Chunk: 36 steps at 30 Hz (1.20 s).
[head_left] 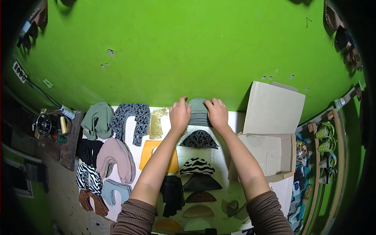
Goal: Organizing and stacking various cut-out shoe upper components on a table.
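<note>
At the table's far edge by the wall, I have both hands on a stack of grey-green half-round pieces (199, 111). My left hand (180, 114) closes on its left side, and my right hand (217, 112) grips its right side with fingers curled over the top. Just below lies a dark patterned half-round stack (199, 140), followed toward me by a zebra-striped stack (197, 166), a black one (202, 183) and a brown spotted one (201, 196). Gold U-shaped pieces (156, 124) lie left of my left hand.
An open cardboard box (270, 154) stands right of my right forearm. U-shaped stacks in pink (116, 160), orange (145, 154) and green (96, 121) fill the left side. A sewing-thread cone (67, 112) sits on a side table; sandals (327, 145) hang on a rack at right.
</note>
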### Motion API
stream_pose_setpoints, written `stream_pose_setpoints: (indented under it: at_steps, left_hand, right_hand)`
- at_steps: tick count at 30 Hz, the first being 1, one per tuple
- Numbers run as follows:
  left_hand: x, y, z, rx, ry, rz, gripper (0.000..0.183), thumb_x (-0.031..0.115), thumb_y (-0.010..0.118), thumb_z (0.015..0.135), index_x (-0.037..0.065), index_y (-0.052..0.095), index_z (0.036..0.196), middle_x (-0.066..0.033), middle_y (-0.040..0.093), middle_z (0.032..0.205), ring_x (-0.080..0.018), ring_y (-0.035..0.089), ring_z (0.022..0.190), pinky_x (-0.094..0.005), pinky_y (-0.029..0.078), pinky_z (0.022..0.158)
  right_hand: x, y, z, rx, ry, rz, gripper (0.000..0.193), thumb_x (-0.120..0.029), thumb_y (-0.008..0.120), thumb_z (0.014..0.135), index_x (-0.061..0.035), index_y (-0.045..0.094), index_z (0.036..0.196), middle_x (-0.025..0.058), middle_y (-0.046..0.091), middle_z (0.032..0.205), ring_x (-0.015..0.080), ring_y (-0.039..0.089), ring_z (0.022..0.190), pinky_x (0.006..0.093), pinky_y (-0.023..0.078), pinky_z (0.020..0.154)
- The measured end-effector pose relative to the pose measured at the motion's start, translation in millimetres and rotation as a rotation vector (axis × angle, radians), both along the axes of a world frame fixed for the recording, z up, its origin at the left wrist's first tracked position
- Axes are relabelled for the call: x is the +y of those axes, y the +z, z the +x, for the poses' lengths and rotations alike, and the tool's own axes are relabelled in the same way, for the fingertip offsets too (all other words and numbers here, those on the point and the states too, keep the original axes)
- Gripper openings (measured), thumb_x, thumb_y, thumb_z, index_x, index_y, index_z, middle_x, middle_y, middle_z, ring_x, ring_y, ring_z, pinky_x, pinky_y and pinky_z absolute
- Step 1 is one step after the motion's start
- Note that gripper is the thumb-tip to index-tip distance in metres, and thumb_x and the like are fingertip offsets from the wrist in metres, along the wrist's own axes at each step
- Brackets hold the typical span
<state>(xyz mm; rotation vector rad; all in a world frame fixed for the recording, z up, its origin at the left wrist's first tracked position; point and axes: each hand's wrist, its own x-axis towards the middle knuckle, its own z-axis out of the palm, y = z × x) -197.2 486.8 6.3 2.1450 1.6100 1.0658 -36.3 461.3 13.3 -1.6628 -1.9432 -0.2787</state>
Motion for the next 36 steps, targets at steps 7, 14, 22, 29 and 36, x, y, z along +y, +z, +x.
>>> stream_pose_setpoints:
  at_steps: [7,14,22,29,36]
  left_hand:
    - [0.1,-12.6,-1.9,-0.075,-0.091,-0.022,0.022,0.016,0.05,0.089,0.005,0.063,0.104,-0.0142,0.06,0.094,-0.0328,0.057,0.089,-0.0402,0.046,0.08]
    - [-2.3,-12.0,-1.9,-0.118,-0.127,-0.104,0.024,0.018,0.048,0.091,0.004,0.064,0.103,-0.0174,0.06,0.093,-0.0342,0.058,0.086,-0.0404,0.047,0.077]
    - [-0.3,-15.4,-0.4,-0.081,-0.101,-0.147,0.026,0.02,0.047,0.091,0.004,0.065,0.101,-0.017,0.06,0.092,-0.0345,0.058,0.086,-0.0415,0.047,0.078]
    - [4.5,-5.0,-0.9,0.055,-0.067,-0.139,0.026,0.022,0.048,0.091,0.006,0.066,0.099,-0.0151,0.061,0.092,-0.033,0.058,0.089,-0.0413,0.047,0.078]
    - [-2.1,13.3,-2.9,0.193,-0.05,-0.096,0.027,0.023,0.049,0.09,0.007,0.063,0.106,-0.0144,0.06,0.099,-0.0318,0.057,0.094,-0.0416,0.046,0.082]
  right_hand:
    - [1.2,-8.0,-0.2,-0.002,0.062,0.061,0.023,-0.006,0.055,0.074,-0.0118,0.063,0.094,0.0056,0.057,0.085,0.0253,0.054,0.082,0.0374,0.045,0.071]
    - [-2.1,-6.9,1.4,-0.104,0.065,0.012,0.032,-0.007,0.052,0.075,-0.0129,0.064,0.104,0.0033,0.058,0.085,0.0224,0.054,0.082,0.0353,0.041,0.07]
    - [1.1,-15.6,-3.3,-0.104,0.025,-0.033,0.033,-0.009,0.052,0.076,-0.0144,0.064,0.106,0.0033,0.057,0.085,0.0217,0.053,0.083,0.0354,0.04,0.07]
    - [0.2,-4.1,-5.6,-0.232,-0.015,-0.045,0.027,-0.01,0.049,0.078,-0.0146,0.063,0.101,0.005,0.056,0.089,0.0232,0.053,0.089,0.0355,0.04,0.075]
    - [-4.9,18.2,0.0,-0.238,0.076,-0.108,0.029,-0.009,0.051,0.076,-0.013,0.061,0.103,0.0075,0.056,0.095,0.024,0.052,0.098,0.0358,0.04,0.081]
